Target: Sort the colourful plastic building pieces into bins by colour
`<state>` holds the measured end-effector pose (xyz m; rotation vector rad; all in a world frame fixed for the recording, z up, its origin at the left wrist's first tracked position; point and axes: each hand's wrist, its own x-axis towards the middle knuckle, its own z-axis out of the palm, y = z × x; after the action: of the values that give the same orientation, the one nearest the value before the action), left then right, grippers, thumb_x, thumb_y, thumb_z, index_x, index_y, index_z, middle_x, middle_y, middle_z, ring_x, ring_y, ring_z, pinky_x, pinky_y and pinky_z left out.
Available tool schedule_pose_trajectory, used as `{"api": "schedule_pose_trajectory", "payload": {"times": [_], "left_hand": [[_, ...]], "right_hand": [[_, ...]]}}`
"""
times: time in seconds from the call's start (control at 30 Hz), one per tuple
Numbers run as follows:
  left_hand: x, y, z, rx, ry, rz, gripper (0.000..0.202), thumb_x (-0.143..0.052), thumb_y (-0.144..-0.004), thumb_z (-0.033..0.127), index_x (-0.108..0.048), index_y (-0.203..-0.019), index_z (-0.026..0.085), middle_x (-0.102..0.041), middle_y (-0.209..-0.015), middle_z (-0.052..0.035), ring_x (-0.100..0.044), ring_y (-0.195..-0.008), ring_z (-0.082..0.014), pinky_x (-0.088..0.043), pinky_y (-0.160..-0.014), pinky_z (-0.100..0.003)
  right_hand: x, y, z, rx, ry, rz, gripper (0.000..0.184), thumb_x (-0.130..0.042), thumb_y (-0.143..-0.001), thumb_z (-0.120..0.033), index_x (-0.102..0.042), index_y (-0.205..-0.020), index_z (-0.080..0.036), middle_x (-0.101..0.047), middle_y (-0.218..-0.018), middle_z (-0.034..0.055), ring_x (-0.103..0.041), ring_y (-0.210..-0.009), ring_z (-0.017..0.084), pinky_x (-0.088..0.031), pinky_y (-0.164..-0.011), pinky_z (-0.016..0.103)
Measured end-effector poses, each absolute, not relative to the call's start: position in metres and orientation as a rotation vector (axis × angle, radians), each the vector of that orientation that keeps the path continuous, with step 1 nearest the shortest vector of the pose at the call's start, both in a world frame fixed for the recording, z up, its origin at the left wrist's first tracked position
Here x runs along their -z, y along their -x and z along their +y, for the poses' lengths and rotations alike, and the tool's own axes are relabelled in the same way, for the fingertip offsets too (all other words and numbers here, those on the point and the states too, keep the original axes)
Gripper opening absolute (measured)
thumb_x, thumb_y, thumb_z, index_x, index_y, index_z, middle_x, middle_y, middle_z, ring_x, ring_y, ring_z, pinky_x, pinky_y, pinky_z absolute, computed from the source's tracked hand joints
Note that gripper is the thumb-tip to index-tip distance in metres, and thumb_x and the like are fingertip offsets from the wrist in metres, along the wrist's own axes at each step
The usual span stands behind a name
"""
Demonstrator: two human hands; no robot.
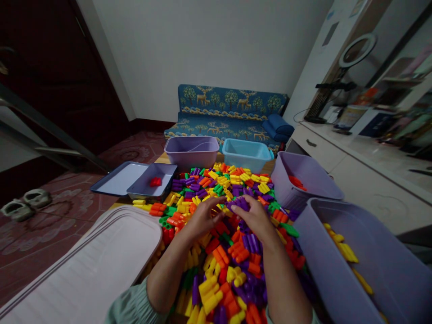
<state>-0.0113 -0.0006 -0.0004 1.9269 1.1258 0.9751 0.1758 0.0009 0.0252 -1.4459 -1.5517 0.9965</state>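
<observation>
Currently my right grip (254, 217) pinches purple blocks (241, 204) over the pile (238, 250), well in from the edges of the tabletop (164, 158); my half-open left grip (204, 216), seemingly empty, should steady them lightly.

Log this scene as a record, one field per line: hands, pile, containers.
Right hand: holds a purple ridged plastic piece
Left hand: open beside that piece; contact unclear
Pile: loose red, orange, yellow, green and purple plastic pieces beneath both hands
Far side: far lilac plastic bin; light blue plastic bin
Right side: middle lilac plastic bin holding red pieces; nearest lilac plastic bin holding yellow pieces
Left side: blue-grey rectangular box holding a red piece; pale plastic lids
</observation>
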Motion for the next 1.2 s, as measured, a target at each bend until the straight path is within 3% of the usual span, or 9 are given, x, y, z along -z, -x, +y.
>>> {"api": "schedule_pose_trajectory", "payload": {"times": [0.13, 0.23, 0.43, 0.6, 0.73, 0.83, 0.97, 1.07, 1.2], "left_hand": [[-0.001, 0.008, -0.001, -1.042, -1.614, 0.972, 0.058, -0.068, -0.081, 0.034, -0.053, -0.133, 0.013, -0.068, -0.113, -0.0120, -0.066, -0.095, -0.0210, -0.053, -0.081, -0.031], [-0.001, 0.008, 0.002, -1.076, -1.420, 0.935, 0.058, -0.074, -0.075, 0.039, -0.060, -0.123, 0.010, -0.071, -0.101, -0.0111, -0.067, -0.086, -0.0198, -0.054, -0.075, -0.029], [-0.005, 0.011, 0.007, -1.206, -1.111, 0.983, 0.067, -0.078, -0.064, 0.053, -0.062, -0.112, 0.009, -0.067, -0.073, -0.0037, -0.064, -0.058, -0.0141, -0.053, -0.055, -0.025], [-0.006, 0.014, 0.007, -1.249, -1.079, 1.011, 0.063, -0.070, -0.070, 0.056, -0.064, -0.114, 0.011, -0.066, -0.074, -0.0033, -0.062, -0.056, -0.0118, -0.053, -0.055, -0.024], [-0.005, 0.015, 0.005, -1.217, -1.360, 1.023, 0.054, -0.060, -0.082, 0.051, -0.062, -0.121, 0.014, -0.068, -0.087, -0.0062, -0.062, -0.065, -0.0134, -0.052, -0.057, -0.024], [-0.007, 0.016, 0.003, -1.148, -1.597, 1.094, 0.049, -0.053, -0.089, 0.043, -0.057, -0.130, 0.016, -0.068, -0.086, -0.0062, -0.061, -0.066, -0.0149, -0.050, -0.059, -0.024], [-0.018, 0.011, -0.004, -1.042, -1.884, 1.304, 0.042, -0.048, -0.091, 0.027, -0.056, -0.131, 0.018, -0.067, -0.073, -0.0044, -0.060, -0.060, -0.0151, -0.045, -0.059, -0.024], [-0.034, 0.005, -0.006, -0.865, -2.045, 1.483, 0.044, -0.045, -0.087, 0.017, -0.058, -0.130, 0.020, -0.069, -0.074, -0.0057, -0.062, -0.063, -0.0170, -0.045, -0.060, -0.025], [-0.069, 0.004, 0.014, -0.635, -2.168, 1.772, 0.038, -0.055, -0.084, 0.025, -0.065, -0.120, 0.020, -0.072, -0.090, -0.0109, -0.066, -0.087, -0.0258, -0.048, -0.074, -0.033]], "right_hand": [[-0.029, -0.156, -0.005, -1.275, 1.195, -1.319, 0.033, -0.069, -0.074, -0.046, -0.061, -0.089, -0.018, -0.064, -0.070, -0.0010, -0.060, -0.059, 0.015, -0.049, -0.060, 0.027], [-0.030, -0.152, -0.006, -1.347, 1.155, -1.257, 0.037, -0.067, -0.075, -0.052, -0.062, -0.088, -0.018, -0.064, -0.066, -0.0014, -0.059, -0.054, 0.014, -0.048, -0.056, 0.027], [-0.029, -0.156, -0.004, -1.120, 1.189, -1.365, 0.038, -0.071, -0.072, -0.048, -0.069, -0.092, -0.016, -0.070, -0.096, 0.0064, -0.064, -0.089, 0.022, -0.050, -0.080, 0.032], [-0.029, -0.147, -0.007, -1.218, 1.167, -1.383, 0.036, -0.070, -0.074, -0.045, -0.067, -0.094, -0.015, -0.068, -0.084, 0.0034, -0.063, -0.078, 0.019, -0.049, -0.073, 0.030], [-0.023, -0.142, -0.006, -1.174, 1.235, -1.349, 0.032, -0.072, -0.070, -0.042, -0.061, -0.085, -0.017, -0.062, -0.072, -0.0011, -0.057, -0.067, 0.015, -0.046, -0.062, 0.026], [-0.018, -0.141, -0.004, -1.219, 1.240, -1.277, 0.035, -0.074, -0.066, -0.041, -0.057, -0.088, -0.019, -0.061, -0.071, -0.0023, -0.057, -0.063, 0.014, -0.046, -0.057, 0.025], [-0.020, -0.139, -0.005, -1.292, 1.173, -1.205, 0.046, -0.075, -0.064, -0.037, -0.059, -0.103, -0.020, -0.069, -0.091, 0.0035, -0.065, -0.076, 0.018, -0.051, -0.065, 0.028], [-0.023, -0.139, -0.005, -1.311, 1.110, -1.192, 0.055, -0.077, -0.062, -0.035, -0.059, -0.112, -0.021, -0.069, -0.104, 0.0071, -0.066, -0.091, 0.021, -0.053, -0.076, 0.031], [-0.022, -0.145, -0.001, -1.264, 1.150, -1.090, 0.059, -0.079, -0.062, -0.041, -0.060, -0.114, -0.020, -0.070, -0.103, 0.0075, -0.067, -0.082, 0.021, -0.055, -0.068, 0.031]]}}
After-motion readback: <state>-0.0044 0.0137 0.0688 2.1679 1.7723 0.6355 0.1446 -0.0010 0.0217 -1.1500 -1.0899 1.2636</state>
